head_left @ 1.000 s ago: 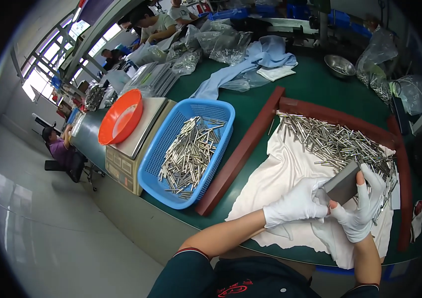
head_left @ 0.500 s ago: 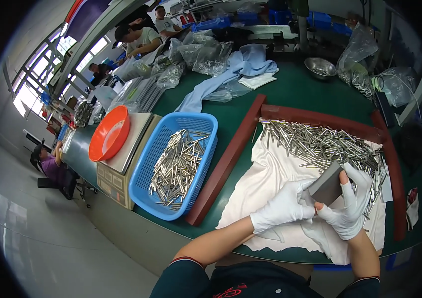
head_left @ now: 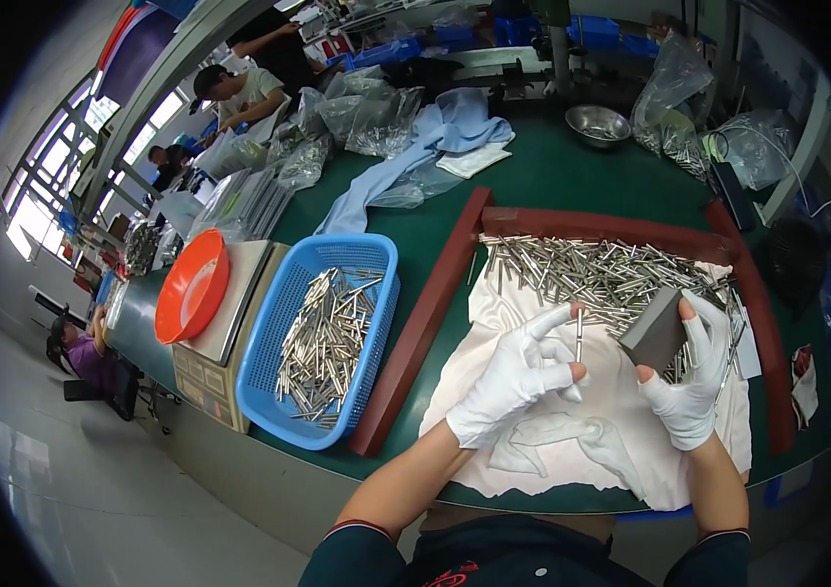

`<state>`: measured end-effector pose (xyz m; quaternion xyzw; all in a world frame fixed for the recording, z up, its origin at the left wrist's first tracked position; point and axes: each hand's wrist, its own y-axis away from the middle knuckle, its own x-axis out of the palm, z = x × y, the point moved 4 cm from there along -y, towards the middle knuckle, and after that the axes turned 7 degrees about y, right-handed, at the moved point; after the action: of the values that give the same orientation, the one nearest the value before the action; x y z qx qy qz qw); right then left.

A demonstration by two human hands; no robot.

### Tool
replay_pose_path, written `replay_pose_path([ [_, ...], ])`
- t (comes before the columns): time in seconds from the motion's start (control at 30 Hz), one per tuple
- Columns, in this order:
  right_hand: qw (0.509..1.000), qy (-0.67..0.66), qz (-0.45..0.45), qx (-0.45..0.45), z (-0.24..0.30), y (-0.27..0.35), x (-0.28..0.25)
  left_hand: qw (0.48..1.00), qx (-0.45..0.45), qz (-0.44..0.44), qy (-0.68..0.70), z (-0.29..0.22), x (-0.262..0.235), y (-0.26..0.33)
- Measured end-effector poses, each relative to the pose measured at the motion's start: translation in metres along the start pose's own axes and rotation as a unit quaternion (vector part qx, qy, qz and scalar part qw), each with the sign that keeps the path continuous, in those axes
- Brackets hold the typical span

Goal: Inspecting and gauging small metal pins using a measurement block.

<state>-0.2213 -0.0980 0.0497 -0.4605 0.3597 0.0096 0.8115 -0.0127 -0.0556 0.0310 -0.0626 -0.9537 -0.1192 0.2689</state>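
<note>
A thin metal rod (head_left: 579,335) is held upright in the left hand (head_left: 516,380), whose white-gloved grip is closed on the rod's lower end between thumb and curled fingers, while the index finger is stretched out toward the upper right. A grey rectangular block (head_left: 654,328) is held in the right hand (head_left: 687,385), also gloved in white; its grip is closed around the block, with the thumb at the lower edge and the fingers wrapped along the right side. Rod and block are kept just beside each other, above a white cloth (head_left: 572,440) that is spread over the green tabletop (head_left: 553,176). Beyond the hands, a heap of similar metal rods (head_left: 601,274) is seen lying on the far part of the cloth. Cloth and heap are enclosed by a dark red wooden frame (head_left: 425,323). To the left of the frame, a blue plastic basket (head_left: 369,256) is found, filled with more rods. Further left, an orange dish (head_left: 192,286) is set on a weighing scale (head_left: 230,323). At the far side of the tabletop, a light blue cloth (head_left: 435,132), a steel bowl (head_left: 597,124) and clear plastic bags (head_left: 357,117) are seen. Other people are seated at the far left.
</note>
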Motion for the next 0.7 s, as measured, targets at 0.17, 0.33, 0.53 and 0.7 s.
replay_pose_path([
  [0.17, 1.0, 0.008, -0.005, 0.013, -0.002, 0.003, 0.002, 1.0, 0.006, 0.012, 0.003, 0.009, -0.002, -0.003],
  [0.33, 1.0, 0.015, -0.004, 0.005, -0.003, 0.003, 0.001, 0.999, -0.01, 0.017, 0.028, 0.01, 0.004, -0.002],
  [0.53, 1.0, 0.009, -0.012, 0.012, -0.006, 0.004, 0.002, 0.998, -0.051, 0.025, 0.024, 0.012, 0.01, 0.003],
  [0.7, 1.0, 0.013, -0.003, -0.003, -0.004, 0.004, 0.001, 0.998, -0.052, 0.031, 0.016, 0.011, 0.007, 0.004],
])
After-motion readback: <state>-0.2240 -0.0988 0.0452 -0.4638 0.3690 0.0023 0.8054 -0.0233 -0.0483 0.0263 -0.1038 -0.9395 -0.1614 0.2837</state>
